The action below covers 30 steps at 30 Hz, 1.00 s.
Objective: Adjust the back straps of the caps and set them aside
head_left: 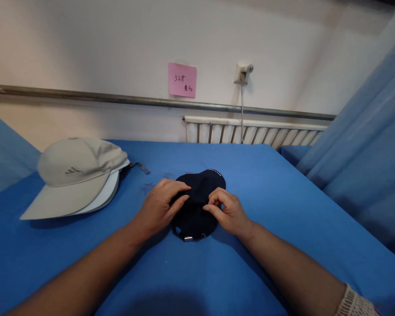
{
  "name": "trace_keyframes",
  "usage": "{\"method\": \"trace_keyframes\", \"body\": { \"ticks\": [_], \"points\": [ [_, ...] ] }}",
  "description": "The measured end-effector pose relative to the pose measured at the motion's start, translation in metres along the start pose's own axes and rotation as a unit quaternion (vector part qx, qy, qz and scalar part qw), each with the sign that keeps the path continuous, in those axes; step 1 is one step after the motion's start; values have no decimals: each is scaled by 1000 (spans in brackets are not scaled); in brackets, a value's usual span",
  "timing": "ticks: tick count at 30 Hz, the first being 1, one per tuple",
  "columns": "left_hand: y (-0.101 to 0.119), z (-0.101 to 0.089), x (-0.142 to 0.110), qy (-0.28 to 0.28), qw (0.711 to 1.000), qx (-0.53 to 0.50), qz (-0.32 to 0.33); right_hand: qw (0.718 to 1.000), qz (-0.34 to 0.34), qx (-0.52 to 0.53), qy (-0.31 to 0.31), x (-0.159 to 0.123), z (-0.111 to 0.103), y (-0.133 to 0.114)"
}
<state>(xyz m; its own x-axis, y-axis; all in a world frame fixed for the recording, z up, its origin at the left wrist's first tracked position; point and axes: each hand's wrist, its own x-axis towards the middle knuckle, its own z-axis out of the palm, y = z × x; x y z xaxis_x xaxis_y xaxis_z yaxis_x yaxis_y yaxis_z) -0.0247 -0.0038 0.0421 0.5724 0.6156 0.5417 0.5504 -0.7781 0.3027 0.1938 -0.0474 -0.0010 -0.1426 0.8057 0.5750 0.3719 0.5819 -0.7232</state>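
A dark baseball cap point(200, 182) lies in the middle of the blue table, its brim pointing away from me with small white lettering on the far right edge. The strap with a metal buckle faces me. My left hand point(161, 204) grips the cap's left side, thumb and forefinger bent over the dark fabric, other fingers partly hidden. On the right, my right hand point(228, 211) is closed in a pinch on the cap near the base of the brim.
A stack of caps point(75, 171), beige on top with white beneath, rests at the left of the blue table point(250, 175). Behind are a metal rail point(118, 97), a radiator point(230, 131), a plugged socket point(242, 74) and a pink note point(182, 80). A blue curtain point(368, 145) hangs at right.
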Motion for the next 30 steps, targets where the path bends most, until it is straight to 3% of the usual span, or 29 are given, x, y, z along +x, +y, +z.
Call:
{"method": "trace_keyframes", "body": {
  "ticks": [3, 6, 8, 10, 12, 15, 19, 21, 23, 26, 30],
  "points": [
    [3, -1, 0, -2, 1000, -16, -20, 999, 11, 33, -15, 1, 2, 2],
    [9, -4, 2, -2, 994, -77, -75, 987, 92, 111, -69, 1, 6, 11],
    [13, -6, 3, -9, 983, -127, -131, 981, 133, 128, -62, 1, 6, 16],
    [15, -8, 4, -11, 971, -158, -178, 992, 105, 69, -4, 0, 3, 14],
    [15, -9, 4, 4, 965, -167, -202, 999, 20, -27, 26, -2, 0, 4],
    [14, -8, 3, 28, 964, -166, -208, 984, -82, -151, -43, -9, -1, -17],
    [12, -7, 3, 37, 964, -166, -203, 961, -77, -248, -96, -16, 9, -32],
    [12, -6, 3, 44, 965, -162, -201, 962, -87, -230, -116, -16, 11, -32],
    [12, -5, 3, 48, 967, -159, -195, 977, -93, -148, -124, -16, 11, -30],
    [11, -7, 2, 52, 969, -156, -184, 994, -53, -10, -94, -14, 7, -26],
    [9, -12, 1, 64, 979, -109, -160, 997, -26, 28, -66, -13, 5, -23]
  ]
}}
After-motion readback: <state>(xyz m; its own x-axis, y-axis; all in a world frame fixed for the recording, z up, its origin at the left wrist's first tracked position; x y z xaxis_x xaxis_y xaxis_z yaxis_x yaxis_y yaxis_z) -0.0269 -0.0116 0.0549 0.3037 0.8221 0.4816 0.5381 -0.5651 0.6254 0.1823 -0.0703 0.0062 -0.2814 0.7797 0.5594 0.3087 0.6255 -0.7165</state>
